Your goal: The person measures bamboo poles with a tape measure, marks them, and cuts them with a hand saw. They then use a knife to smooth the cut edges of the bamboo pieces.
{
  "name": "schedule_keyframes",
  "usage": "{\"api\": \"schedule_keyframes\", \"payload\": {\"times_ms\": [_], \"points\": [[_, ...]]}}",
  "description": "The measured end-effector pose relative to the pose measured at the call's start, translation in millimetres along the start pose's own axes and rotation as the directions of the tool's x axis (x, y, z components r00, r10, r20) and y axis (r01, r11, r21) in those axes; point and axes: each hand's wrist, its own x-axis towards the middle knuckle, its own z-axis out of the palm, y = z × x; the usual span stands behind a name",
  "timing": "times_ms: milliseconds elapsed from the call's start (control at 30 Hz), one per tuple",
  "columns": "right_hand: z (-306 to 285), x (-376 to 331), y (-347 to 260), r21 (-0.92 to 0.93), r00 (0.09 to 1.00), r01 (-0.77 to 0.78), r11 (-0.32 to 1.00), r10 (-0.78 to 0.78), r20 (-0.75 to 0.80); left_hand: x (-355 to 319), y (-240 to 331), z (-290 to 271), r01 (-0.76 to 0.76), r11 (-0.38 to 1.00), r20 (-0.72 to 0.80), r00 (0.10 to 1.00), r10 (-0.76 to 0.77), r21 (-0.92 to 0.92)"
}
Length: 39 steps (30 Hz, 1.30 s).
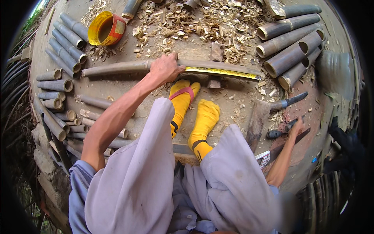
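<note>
My left hand (165, 68) is closed over a long grey-brown bamboo pole (117, 69) that lies across the ground in front of my feet. A yellow measuring tape (222, 72) runs along the pole's right half, from my hand to the pole's end. My feet in yellow socks (204, 119) rest just below the pole. My right hand (297, 126) reaches out low on the right, with its fingers at a dark-handled tool (276, 134) on the ground. Whether it grips the tool is unclear.
Cut bamboo tubes (286, 58) are stacked at the right, and thinner ones (64, 50) fan out at the left. Wood chips (210, 23) cover the far ground by a yellow-red round container (106, 28). A knife (289, 102) and a wooden block (257, 123) lie at the right.
</note>
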Motion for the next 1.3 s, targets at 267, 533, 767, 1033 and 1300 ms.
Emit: {"api": "schedule_keyframes", "payload": {"times_ms": [267,533,767,1033,1300], "points": [[-12,-112,-133,0.608,0.857,0.145,0.780,-0.406,0.316,-2,3,-3,-0.052,0.999,0.004,0.999,0.052,-0.003],[57,-247,-235,0.440,0.165,0.708,0.552,-0.735,0.658,-1,4,-5,-0.001,0.999,0.042,0.999,0.003,-0.039],[108,-286,-241,0.382,-0.160,0.903,0.195,-0.672,0.723,-1,4,-7,-0.001,0.998,0.043,0.999,0.004,-0.061],[120,-290,-240,0.384,-0.207,0.908,0.165,-0.621,0.756,-1,5,-6,0.010,0.998,0.039,0.999,-0.008,-0.062],[122,-292,-239,0.402,-0.220,0.895,0.193,-0.593,0.774,-1,4,-7,-0.013,0.998,0.035,0.999,0.015,-0.060]]}}
